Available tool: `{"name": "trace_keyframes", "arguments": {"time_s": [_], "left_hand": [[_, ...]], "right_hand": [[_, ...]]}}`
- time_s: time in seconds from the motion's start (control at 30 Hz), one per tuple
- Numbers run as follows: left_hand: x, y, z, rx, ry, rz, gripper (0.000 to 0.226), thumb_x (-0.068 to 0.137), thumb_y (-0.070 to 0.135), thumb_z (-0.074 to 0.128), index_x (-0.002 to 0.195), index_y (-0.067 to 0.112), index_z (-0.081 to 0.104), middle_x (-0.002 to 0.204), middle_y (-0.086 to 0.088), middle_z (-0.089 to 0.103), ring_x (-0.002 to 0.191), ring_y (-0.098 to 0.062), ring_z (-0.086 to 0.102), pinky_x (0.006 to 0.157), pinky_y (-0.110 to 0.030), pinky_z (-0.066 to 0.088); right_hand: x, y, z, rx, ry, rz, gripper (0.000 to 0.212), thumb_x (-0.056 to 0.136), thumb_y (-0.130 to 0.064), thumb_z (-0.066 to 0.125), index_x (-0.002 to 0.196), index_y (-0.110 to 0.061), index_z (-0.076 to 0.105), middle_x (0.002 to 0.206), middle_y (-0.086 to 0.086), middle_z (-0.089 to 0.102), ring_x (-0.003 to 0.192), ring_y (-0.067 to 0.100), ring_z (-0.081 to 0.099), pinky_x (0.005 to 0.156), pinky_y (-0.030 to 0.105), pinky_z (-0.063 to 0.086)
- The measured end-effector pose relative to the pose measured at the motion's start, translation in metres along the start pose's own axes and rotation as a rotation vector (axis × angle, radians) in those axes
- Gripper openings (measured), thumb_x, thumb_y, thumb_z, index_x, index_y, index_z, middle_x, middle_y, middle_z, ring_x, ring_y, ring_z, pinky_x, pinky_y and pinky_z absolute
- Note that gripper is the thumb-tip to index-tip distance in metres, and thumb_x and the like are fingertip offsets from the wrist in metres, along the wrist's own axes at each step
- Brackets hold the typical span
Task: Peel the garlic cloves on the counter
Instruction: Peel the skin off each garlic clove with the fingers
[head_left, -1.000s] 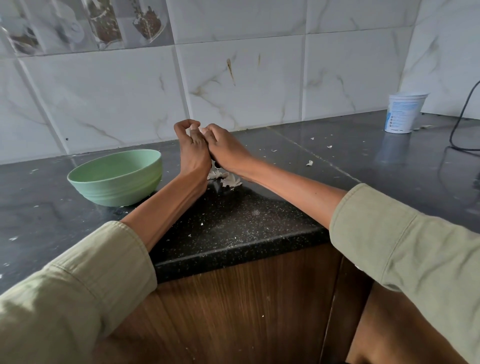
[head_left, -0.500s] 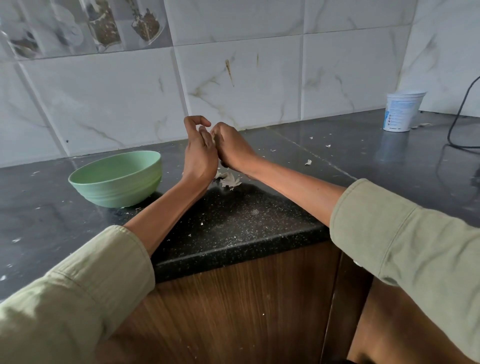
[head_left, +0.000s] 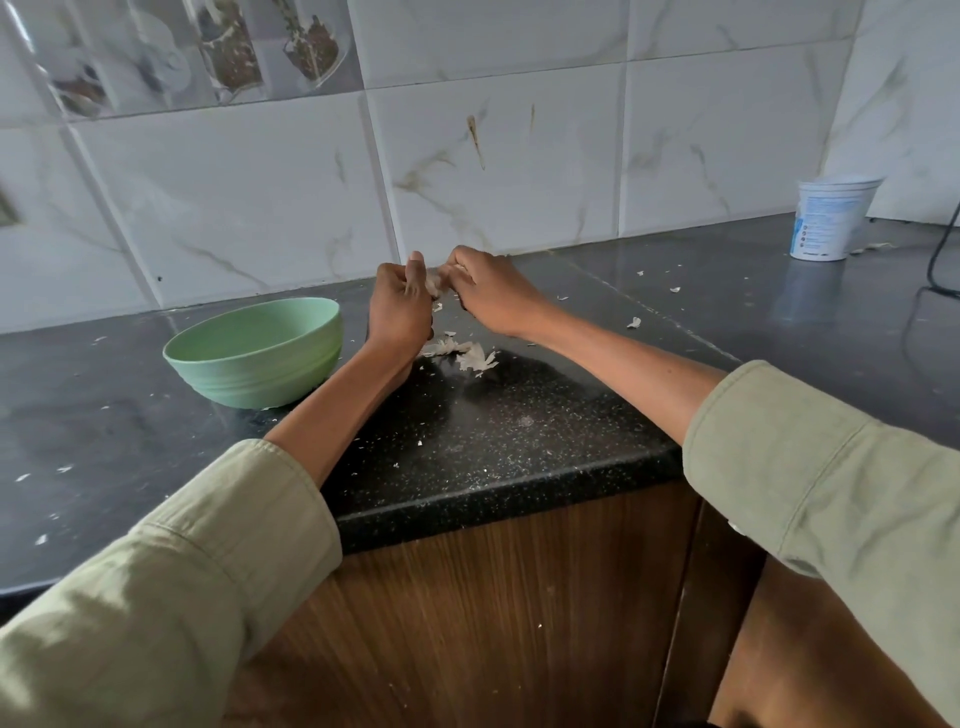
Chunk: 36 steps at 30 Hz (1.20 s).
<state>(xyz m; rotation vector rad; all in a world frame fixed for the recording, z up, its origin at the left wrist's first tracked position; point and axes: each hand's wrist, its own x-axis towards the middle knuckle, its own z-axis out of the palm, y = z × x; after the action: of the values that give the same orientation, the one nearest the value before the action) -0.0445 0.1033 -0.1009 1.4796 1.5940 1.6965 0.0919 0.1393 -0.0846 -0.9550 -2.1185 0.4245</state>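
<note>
Together above the counter (head_left: 519, 415), the left hand (head_left: 400, 312) and right hand (head_left: 493, 296) meet fingertip to fingertip, both curled and pinching a pale clove (head_left: 435, 283) held between them near the tiled wall. Just below lies a heap of white skins (head_left: 467, 356), with smaller flakes scattered over the dark surface. Left of the hands stands a green bowl (head_left: 254, 353), and a white tub (head_left: 831, 218) sits well apart at the far right.
</note>
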Motion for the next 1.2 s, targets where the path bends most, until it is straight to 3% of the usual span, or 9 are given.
{"name": "trace_keyframes", "arguments": {"time_s": [0.07, 0.2, 0.3, 0.4, 0.53, 0.67, 0.77, 0.93, 1.2], "left_hand": [[0.004, -0.004, -0.002, 0.061, 0.013, 0.001, 0.038, 0.111, 0.052, 0.038, 0.103, 0.016, 0.049, 0.079, -0.001, 0.056, 0.064, -0.016, 0.051, 0.069, -0.037, 0.045], [0.008, -0.008, -0.004, 0.128, 0.013, -0.030, 0.033, 0.110, 0.049, 0.040, 0.102, 0.019, 0.050, 0.084, -0.002, 0.058, 0.082, -0.025, 0.055, 0.077, -0.040, 0.044], [0.007, -0.008, -0.004, 0.161, 0.016, -0.019, 0.032, 0.111, 0.043, 0.041, 0.111, 0.013, 0.054, 0.080, 0.000, 0.059, 0.076, -0.020, 0.056, 0.067, -0.033, 0.042], [0.004, -0.006, -0.004, 0.187, 0.008, -0.006, 0.028, 0.112, 0.037, 0.043, 0.111, 0.012, 0.057, 0.074, 0.005, 0.059, 0.066, -0.012, 0.052, 0.056, -0.031, 0.036], [0.004, -0.005, -0.006, 0.202, -0.016, 0.032, 0.028, 0.111, 0.037, 0.047, 0.102, 0.014, 0.060, 0.072, 0.004, 0.059, 0.066, -0.016, 0.054, 0.058, -0.031, 0.038], [0.001, 0.003, -0.008, 0.147, -0.091, 0.072, 0.034, 0.112, 0.040, 0.044, 0.106, 0.013, 0.062, 0.077, 0.003, 0.059, 0.059, -0.010, 0.056, 0.055, -0.028, 0.045], [-0.005, 0.007, -0.005, 0.041, -0.123, 0.070, 0.040, 0.114, 0.043, 0.036, 0.111, 0.009, 0.055, 0.073, 0.002, 0.057, 0.050, -0.003, 0.049, 0.048, -0.021, 0.041], [-0.004, 0.003, -0.005, -0.052, -0.121, -0.013, 0.050, 0.113, 0.052, 0.027, 0.121, 0.007, 0.047, 0.078, -0.002, 0.053, 0.061, -0.008, 0.050, 0.051, -0.022, 0.043], [-0.004, 0.007, -0.002, -0.126, -0.178, -0.033, 0.053, 0.113, 0.053, 0.030, 0.128, 0.007, 0.051, 0.093, 0.002, 0.054, 0.070, -0.008, 0.048, 0.054, -0.020, 0.043]], "right_hand": [[-0.001, 0.003, -0.005, -0.051, -0.063, -0.013, 0.030, 0.111, -0.023, 0.047, 0.089, -0.008, 0.060, 0.066, -0.003, 0.051, 0.055, 0.012, 0.037, 0.052, 0.027, 0.027], [-0.004, 0.000, -0.007, -0.174, -0.222, -0.048, 0.041, 0.111, -0.035, 0.048, 0.092, -0.009, 0.073, 0.061, -0.009, 0.060, 0.043, 0.005, 0.046, 0.048, 0.022, 0.037], [-0.005, -0.001, -0.007, -0.156, -0.223, -0.039, 0.044, 0.113, -0.033, 0.044, 0.083, -0.011, 0.067, 0.063, -0.006, 0.065, 0.041, 0.001, 0.054, 0.049, 0.022, 0.044], [-0.006, 0.000, -0.007, -0.175, -0.192, -0.027, 0.049, 0.114, -0.032, 0.041, 0.070, -0.014, 0.054, 0.056, -0.005, 0.053, 0.034, -0.001, 0.042, 0.046, 0.018, 0.033], [-0.005, 0.003, -0.010, -0.114, -0.142, 0.024, 0.051, 0.115, -0.036, 0.035, 0.089, -0.009, 0.070, 0.058, -0.002, 0.061, 0.038, -0.001, 0.048, 0.054, 0.020, 0.037], [-0.004, -0.002, -0.012, 0.050, -0.131, 0.061, 0.049, 0.112, -0.049, 0.033, 0.114, -0.011, 0.062, 0.077, 0.004, 0.066, 0.049, 0.007, 0.051, 0.056, 0.026, 0.041], [-0.003, -0.005, -0.007, 0.186, -0.186, 0.045, 0.041, 0.113, -0.044, 0.036, 0.109, -0.007, 0.052, 0.080, 0.007, 0.066, 0.053, 0.013, 0.052, 0.052, 0.025, 0.044], [-0.005, -0.009, -0.005, 0.172, -0.196, 0.033, 0.032, 0.113, -0.040, 0.040, 0.112, -0.009, 0.047, 0.078, 0.005, 0.064, 0.053, 0.009, 0.051, 0.047, 0.017, 0.040], [-0.010, -0.008, -0.003, 0.039, -0.161, 0.013, 0.041, 0.113, -0.046, 0.025, 0.116, -0.009, 0.042, 0.083, 0.007, 0.051, 0.070, 0.018, 0.045, 0.067, 0.042, 0.042]]}}
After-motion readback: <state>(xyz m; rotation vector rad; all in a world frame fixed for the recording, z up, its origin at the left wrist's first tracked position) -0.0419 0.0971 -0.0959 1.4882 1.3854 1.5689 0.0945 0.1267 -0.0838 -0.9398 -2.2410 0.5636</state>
